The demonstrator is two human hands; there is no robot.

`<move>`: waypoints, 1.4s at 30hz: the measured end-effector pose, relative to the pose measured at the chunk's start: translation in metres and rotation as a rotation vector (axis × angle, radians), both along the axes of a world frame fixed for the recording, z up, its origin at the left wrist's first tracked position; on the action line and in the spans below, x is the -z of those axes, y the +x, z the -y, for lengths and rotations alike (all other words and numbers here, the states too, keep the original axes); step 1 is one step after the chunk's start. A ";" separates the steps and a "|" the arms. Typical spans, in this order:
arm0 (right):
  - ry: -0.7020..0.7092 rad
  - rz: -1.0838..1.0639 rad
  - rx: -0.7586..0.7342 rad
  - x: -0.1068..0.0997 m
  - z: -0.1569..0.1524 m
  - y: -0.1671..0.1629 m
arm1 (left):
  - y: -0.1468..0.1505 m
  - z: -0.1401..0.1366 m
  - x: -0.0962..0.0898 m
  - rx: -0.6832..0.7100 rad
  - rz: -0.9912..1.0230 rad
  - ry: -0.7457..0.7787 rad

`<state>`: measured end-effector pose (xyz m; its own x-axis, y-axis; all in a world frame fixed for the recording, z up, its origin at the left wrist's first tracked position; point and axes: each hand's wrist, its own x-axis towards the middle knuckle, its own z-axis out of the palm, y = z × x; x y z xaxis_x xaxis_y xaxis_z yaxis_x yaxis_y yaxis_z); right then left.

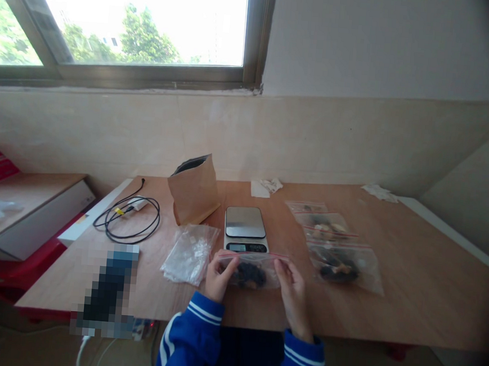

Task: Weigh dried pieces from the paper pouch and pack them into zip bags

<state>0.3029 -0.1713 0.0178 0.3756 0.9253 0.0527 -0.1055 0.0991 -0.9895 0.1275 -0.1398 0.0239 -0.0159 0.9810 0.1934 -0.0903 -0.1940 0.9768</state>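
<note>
Between my two hands a clear zip bag point(251, 274) with dark, dried-looking pieces in it is held up by its top corners, just in front of the scale. My left hand point(219, 277) pinches the left end of its red-edged seal, thumb on the near side. At the right end, my right hand point(291, 291) grips the same edge. Behind the bag stands a kitchen scale point(245, 222) with a bare metal plate and a small display, partly covered by the bag. A stack of clear plastic bags point(190, 255) lies beside my left hand.
An open brown paper pouch point(195, 190) stands behind the stack. Several filled zip bags point(339, 264) lie at the right. At the left are a coiled black cable point(124, 235) and a blurred-out dark device point(109, 285). Crumpled tissue point(272, 185) lies by the wall.
</note>
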 end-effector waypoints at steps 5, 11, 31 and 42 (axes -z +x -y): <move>0.029 0.025 0.023 0.001 -0.001 -0.001 | 0.001 0.001 -0.002 -0.024 -0.049 0.029; 0.044 0.000 0.078 0.005 -0.003 -0.006 | 0.000 0.002 -0.005 -0.105 -0.093 0.124; -0.030 -0.097 0.045 0.002 -0.005 -0.012 | -0.001 0.003 -0.007 -0.001 -0.141 0.063; 0.040 -0.051 0.111 0.013 -0.008 -0.015 | 0.000 0.005 -0.007 -0.040 -0.066 0.001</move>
<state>0.2877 -0.1631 0.0045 0.4787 0.8754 0.0668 -0.1421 0.1523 -0.9781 0.1278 -0.1450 0.0311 -0.0424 0.9796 0.1965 -0.0177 -0.1974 0.9802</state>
